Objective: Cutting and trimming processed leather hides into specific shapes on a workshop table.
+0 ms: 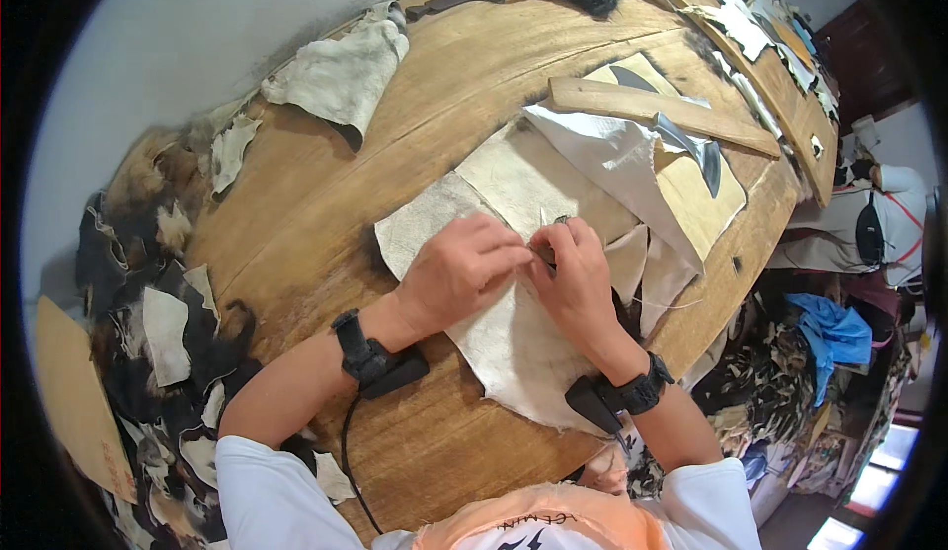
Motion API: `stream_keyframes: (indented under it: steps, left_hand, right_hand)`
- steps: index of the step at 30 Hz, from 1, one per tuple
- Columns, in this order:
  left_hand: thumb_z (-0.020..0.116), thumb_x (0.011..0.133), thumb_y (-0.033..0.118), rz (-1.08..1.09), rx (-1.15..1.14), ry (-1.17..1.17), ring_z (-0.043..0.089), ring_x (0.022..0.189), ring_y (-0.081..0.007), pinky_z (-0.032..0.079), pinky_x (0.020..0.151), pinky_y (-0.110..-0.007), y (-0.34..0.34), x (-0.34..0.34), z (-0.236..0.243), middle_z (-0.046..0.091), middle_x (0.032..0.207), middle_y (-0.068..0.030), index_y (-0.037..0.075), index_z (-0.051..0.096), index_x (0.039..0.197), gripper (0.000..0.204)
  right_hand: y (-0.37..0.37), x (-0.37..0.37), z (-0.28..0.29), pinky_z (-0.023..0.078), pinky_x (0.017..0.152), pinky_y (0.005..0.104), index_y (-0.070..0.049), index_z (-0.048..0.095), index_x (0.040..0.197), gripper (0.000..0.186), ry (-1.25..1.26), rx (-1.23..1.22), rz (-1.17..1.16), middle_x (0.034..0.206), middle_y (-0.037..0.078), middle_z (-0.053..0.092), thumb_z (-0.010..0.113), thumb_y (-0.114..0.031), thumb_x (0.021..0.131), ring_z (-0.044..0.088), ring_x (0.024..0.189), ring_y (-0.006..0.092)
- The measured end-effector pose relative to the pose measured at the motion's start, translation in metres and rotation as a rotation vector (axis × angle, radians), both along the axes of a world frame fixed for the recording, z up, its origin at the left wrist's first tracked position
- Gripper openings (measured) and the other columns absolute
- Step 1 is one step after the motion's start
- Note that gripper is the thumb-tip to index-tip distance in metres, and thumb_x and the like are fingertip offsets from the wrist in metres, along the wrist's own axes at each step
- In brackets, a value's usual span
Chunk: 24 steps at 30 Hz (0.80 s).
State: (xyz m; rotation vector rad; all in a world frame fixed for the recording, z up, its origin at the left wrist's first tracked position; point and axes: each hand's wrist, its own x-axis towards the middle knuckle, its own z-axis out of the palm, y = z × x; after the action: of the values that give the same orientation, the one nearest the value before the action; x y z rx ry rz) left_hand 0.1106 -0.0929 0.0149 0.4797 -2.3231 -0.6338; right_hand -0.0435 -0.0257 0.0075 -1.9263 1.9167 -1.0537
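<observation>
My left hand (466,266) and my right hand (576,275) meet fingertip to fingertip over a pale hide (523,372), spread skin side up on the wooden table. Both hands are closed in a pinch. Something small and dark shows at the right fingers, but its kind cannot be made out. A seam or edge between pale pieces runs up and left from the fingers. Right of my right hand, a folded flap of hide (607,150) lies over the others, and a thin pale thread trails near the hide's right edge.
A flat wooden stick (662,114) and a curved dark blade (699,155) rest on a yellowish sheet (726,199). Another hide (346,71) lies at the far left. Fur scraps (148,303) heap along the left. Beyond the table, another person (869,224) stands at right near a blue cloth (829,338).
</observation>
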Motion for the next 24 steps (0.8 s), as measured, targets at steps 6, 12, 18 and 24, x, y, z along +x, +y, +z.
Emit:
stream_keyframes:
  steps: [6, 12, 18, 24]
  left_hand:
    - [0.069, 0.063, 0.002, -0.092, 0.064, -0.041, 0.054, 0.089, -0.0243, 0.045, 0.077, -0.035, -0.041, -0.007, -0.002, 0.063, 0.089, -0.0049, 0.008, 0.067, 0.084, 0.022]
    - [0.073, 0.065, 0.006, -0.190, 0.247, -0.081, 0.054, 0.089, -0.0223, 0.045, 0.077, -0.033, -0.052, -0.004, -0.011, 0.062, 0.091, -0.0023, 0.010, 0.068, 0.087, 0.023]
    - [0.074, 0.065, 0.007, -0.179, 0.175, -0.082, 0.054, 0.087, -0.0211, 0.045, 0.076, -0.032, -0.048, -0.005, -0.008, 0.062, 0.091, -0.0007, 0.012, 0.069, 0.084, 0.020]
    - [0.074, 0.065, 0.007, -0.074, 0.153, -0.093, 0.054, 0.085, -0.0202, 0.046, 0.072, -0.030, -0.045, -0.008, -0.011, 0.062, 0.088, -0.0007, 0.011, 0.068, 0.081, 0.017]
  right_hand:
    - [-0.001, 0.000, 0.000, 0.041, 0.067, 0.0399, -0.004, 0.051, 0.082, 0.021, -0.025, -0.002, -0.003, 0.080, 0.013, 0.048, 0.067, -0.004, 0.068, 0.048, 0.076, 0.0321]
    - [-0.001, -0.001, 0.001, 0.041, 0.069, 0.0397, -0.002, 0.050, 0.082, 0.021, -0.057, 0.023, -0.010, 0.081, 0.014, 0.047, 0.066, -0.006, 0.070, 0.048, 0.077, 0.0316]
    - [0.001, 0.002, -0.002, 0.041, 0.069, 0.0395, -0.002, 0.050, 0.082, 0.017, 0.047, -0.021, -0.014, 0.081, 0.014, 0.047, 0.063, -0.009, 0.073, 0.047, 0.076, 0.0312]
    - [-0.004, -0.001, -0.010, 0.040, 0.067, 0.0393, -0.001, 0.050, 0.078, 0.011, 0.021, -0.086, 0.006, 0.078, 0.014, 0.047, 0.060, -0.005, 0.074, 0.047, 0.074, 0.0310]
